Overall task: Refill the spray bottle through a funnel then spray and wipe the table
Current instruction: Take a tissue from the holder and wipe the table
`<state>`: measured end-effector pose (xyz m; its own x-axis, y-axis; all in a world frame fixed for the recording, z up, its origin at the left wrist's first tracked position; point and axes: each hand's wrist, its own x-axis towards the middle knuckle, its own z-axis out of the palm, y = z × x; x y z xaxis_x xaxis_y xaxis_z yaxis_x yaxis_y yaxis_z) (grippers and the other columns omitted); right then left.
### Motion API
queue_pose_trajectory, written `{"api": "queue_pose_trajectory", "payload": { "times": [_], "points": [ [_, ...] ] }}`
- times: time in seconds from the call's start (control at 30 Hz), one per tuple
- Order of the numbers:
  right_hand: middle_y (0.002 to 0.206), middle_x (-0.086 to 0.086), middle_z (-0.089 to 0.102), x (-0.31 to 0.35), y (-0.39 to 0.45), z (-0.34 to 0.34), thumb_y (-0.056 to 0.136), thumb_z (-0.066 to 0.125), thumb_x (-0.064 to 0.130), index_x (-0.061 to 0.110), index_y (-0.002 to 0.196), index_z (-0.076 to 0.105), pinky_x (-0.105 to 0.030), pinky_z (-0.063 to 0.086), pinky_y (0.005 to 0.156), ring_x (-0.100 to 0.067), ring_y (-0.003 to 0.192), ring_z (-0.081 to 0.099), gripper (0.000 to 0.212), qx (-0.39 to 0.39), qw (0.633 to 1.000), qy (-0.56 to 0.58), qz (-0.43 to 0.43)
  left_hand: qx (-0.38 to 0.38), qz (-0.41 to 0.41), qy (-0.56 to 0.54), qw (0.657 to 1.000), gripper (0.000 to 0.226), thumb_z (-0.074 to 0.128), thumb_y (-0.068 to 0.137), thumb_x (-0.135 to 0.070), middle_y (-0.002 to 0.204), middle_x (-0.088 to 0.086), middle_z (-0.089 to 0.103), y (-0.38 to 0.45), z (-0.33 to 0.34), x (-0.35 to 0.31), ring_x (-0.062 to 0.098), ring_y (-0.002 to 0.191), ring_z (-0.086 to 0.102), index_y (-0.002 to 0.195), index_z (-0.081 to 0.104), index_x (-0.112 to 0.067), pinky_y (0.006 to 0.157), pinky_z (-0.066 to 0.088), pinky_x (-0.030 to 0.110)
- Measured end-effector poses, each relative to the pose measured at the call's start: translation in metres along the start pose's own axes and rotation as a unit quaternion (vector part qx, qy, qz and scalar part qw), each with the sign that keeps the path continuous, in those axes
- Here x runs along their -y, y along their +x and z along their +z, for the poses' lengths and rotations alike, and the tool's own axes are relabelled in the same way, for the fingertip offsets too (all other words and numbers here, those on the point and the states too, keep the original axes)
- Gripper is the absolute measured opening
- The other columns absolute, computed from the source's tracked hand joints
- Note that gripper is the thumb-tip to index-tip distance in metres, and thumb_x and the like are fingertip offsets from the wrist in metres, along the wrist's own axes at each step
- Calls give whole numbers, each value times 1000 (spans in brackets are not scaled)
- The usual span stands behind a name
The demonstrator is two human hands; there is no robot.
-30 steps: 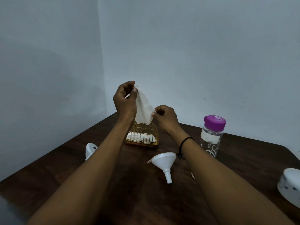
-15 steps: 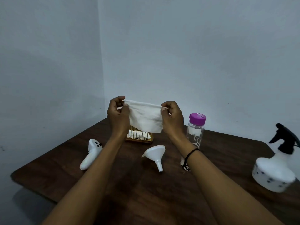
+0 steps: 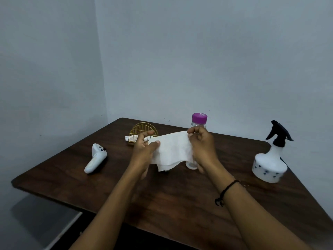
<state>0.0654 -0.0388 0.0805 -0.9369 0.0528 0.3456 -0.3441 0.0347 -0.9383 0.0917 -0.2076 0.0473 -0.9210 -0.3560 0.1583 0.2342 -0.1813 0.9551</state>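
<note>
I hold a white tissue spread between both hands above the middle of the dark wooden table. My left hand pinches its left edge and my right hand pinches its upper right corner. The white spray bottle with a black trigger head stands at the right side of the table. A clear bottle with a purple cap stands behind my right hand, mostly hidden. The tissue and my hands hide the white funnel.
A gold wire napkin holder with white tissues stands at the back of the table. A white handheld controller lies on the left side. Grey walls close the back and left; the table's left and front edges drop to the floor.
Both hands came down toward the table with the tissue, which now lies flatter and hides the funnel. The view pulled back and shows more of the table.
</note>
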Motion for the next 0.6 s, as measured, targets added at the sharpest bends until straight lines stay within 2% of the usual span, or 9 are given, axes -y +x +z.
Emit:
{"api": "queue_pose_trajectory", "payload": {
  "times": [0.03, 0.1, 0.17, 0.23, 0.33, 0.4, 0.5, 0.53, 0.6],
  "points": [
    [101, -7, 68, -2, -4, -7, 96, 54, 8, 20, 88, 65, -33, 51, 70, -18, 85, 60, 18, 5, 999, 23, 29, 2, 2, 7, 1000, 28, 65, 91, -10, 118, 14, 64, -3, 3, 0, 26, 102, 63, 107, 60, -32, 85, 53, 44],
    [108, -7, 71, -7, -11, -20, 93, 63, 8, 17, 98, 68, -40, 57, 86, -22, 99, 66, 12, 33, 994, 72, 75, 0, -5, 2, 1000, 21, 64, 93, -13, 115, 10, 66, -9, 7, 0, 23, 99, 64, 105, 59, -29, 85, 54, 44],
    [116, -7, 69, -11, -18, -31, 90, 66, 1, 16, 110, 67, -42, 55, 94, -22, 109, 66, 25, 63, 991, 82, 90, 15, -39, -18, 999, 17, 64, 94, -21, 116, 5, 65, -14, 11, 2, 20, 102, 62, 109, 60, -26, 88, 52, 43],
    [120, -6, 68, -14, -25, -39, 89, 64, -6, 14, 116, 65, -43, 56, 94, -23, 110, 66, 34, 70, 991, 71, 86, 54, -91, -19, 994, 21, 64, 94, -25, 122, 3, 61, -18, 13, 5, 22, 111, 58, 115, 60, -28, 94, 52, 46],
    [116, -7, 70, -21, -31, -51, 90, 60, -8, 13, 120, 63, -38, 59, 83, -25, 108, 67, 36, 62, 991, 83, 82, 103, -133, 6, 986, 31, 59, 96, -10, 123, 3, 58, -24, 17, 13, 26, 112, 59, 122, 57, -28, 90, 56, 47],
    [113, -4, 70, -26, -34, -58, 92, 60, -5, 17, 121, 63, -35, 58, 73, -25, 106, 67, 37, 57, 993, 63, 83, 112, -108, 50, 987, 29, 57, 96, -6, 124, 4, 56, -27, 19, 20, 26, 111, 58, 115, 61, -29, 84, 57, 43],
    [112, 7, 66, -32, -36, -66, 90, 62, -5, 22, 118, 65, -39, 56, 91, -17, 110, 62, 39, 25, 997, -13, 68, 106, -39, 164, 980, 19, 54, 98, -11, 117, -8, 55, -31, 25, 26, 17, 106, 53, 102, 65, -26, 79, 50, 34],
    [112, 10, 66, -34, -36, -68, 89, 63, -5, 22, 116, 67, -40, 55, 95, -15, 111, 61, 38, 12, 998, -31, 61, 102, -29, 177, 978, 17, 52, 99, -12, 114, -10, 55, -32, 27, 28, 15, 105, 52, 101, 65, -24, 78, 50, 34],
    [107, 8, 69, -36, -37, -72, 89, 63, -5, 19, 105, 71, -40, 55, 95, -17, 107, 64, 31, 2, 998, -37, 54, 96, -28, 140, 985, 17, 53, 98, -11, 111, -5, 59, -32, 32, 30, 18, 105, 54, 99, 67, -22, 75, 54, 36]
  ]
}}
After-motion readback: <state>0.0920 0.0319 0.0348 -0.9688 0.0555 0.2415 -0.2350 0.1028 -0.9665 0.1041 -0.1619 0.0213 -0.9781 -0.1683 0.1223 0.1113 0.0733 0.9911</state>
